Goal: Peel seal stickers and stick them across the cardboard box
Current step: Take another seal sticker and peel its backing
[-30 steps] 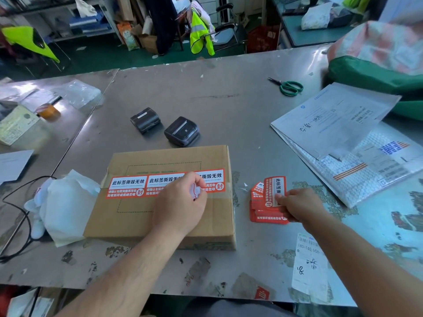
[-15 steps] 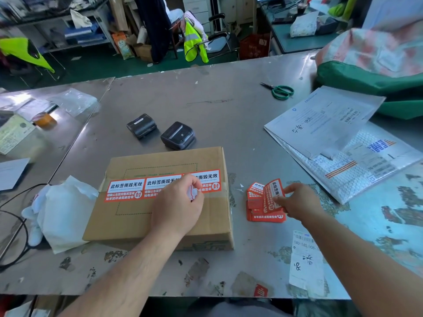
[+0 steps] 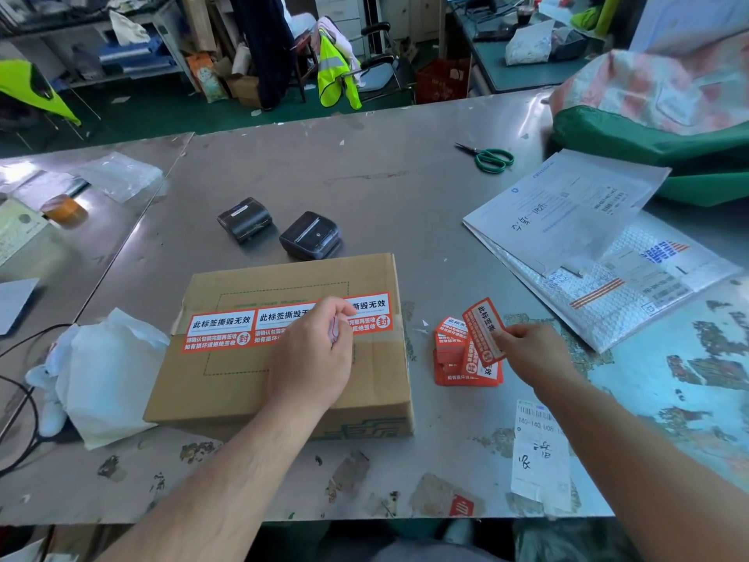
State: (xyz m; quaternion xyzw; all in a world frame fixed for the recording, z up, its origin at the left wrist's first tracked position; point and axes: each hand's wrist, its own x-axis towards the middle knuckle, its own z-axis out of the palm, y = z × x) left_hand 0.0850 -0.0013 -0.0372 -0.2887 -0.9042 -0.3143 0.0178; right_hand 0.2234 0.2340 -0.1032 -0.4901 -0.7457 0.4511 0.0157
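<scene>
1. Nearest: a paper label [image 3: 539,452] lies flat at the near edge of the table [image 3: 405,196], right of centre. It's not part of this step, and I'd keep the forearm off it.
2. The right hand [image 3: 531,350] pinches one seal sticker [image 3: 484,330] by its lower end, thumb and fingertips closed on it. The sticker is tilted up over the sticker stack [image 3: 458,375], which sits on the table near the box's right edge.
3. The left hand [image 3: 312,350] is over the top of the cardboard box [image 3: 263,383]; I can't tell if it's touching. Its fingers are curled round a small white scrap [image 3: 333,331], likely backing paper, can't confirm.
4. Step in hand, my read: get this sticker off its backing. I'd drop the scrap first to free the left fingers, then lift a corner with a nail and peel slow and flat so it doesn't curl onto itself.
5. On the box top, applied stickers [image 3: 243,330] run in a row across the taped seam. The left hand hides part of the middle and right ones. The row looks full, so the next spot is a guess: side edge or another seam.
6. Placing: one end down first, smooth along, fingers off the glue.
7. Farther: two black printers [image 3: 311,235] sit just behind the box, mailers [image 3: 567,212] lie at right, scissors [image 3: 492,158] beyond. None needed.
</scene>
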